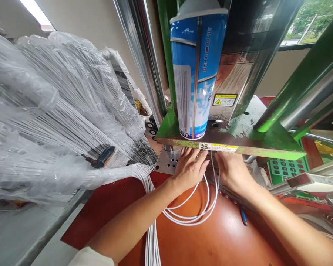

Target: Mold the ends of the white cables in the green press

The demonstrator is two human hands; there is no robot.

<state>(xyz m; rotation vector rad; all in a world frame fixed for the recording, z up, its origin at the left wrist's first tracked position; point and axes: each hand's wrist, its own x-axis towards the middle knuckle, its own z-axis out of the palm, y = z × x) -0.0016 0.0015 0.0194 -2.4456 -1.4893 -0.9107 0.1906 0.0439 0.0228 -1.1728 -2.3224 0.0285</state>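
Observation:
My left hand [190, 168] and my right hand [233, 170] reach under the green metal plate [266, 142] of a press machine, side by side. Thin white wires [194, 218] loop from between the hands down onto the red-brown table [211, 240]. The fingertips of both hands are hidden under the plate's front edge, so I cannot make out their grip on the wire ends. The left hand's fingers lie stretched forward. A bundle of white wires [151, 221] runs down past my left forearm.
A blue and white spray can [195, 70] stands on the green plate. Large bundles of white wires in clear plastic [52, 111] fill the left side. A blue pen [243, 216] lies on the table. A green keypad panel [285, 168] sits at right.

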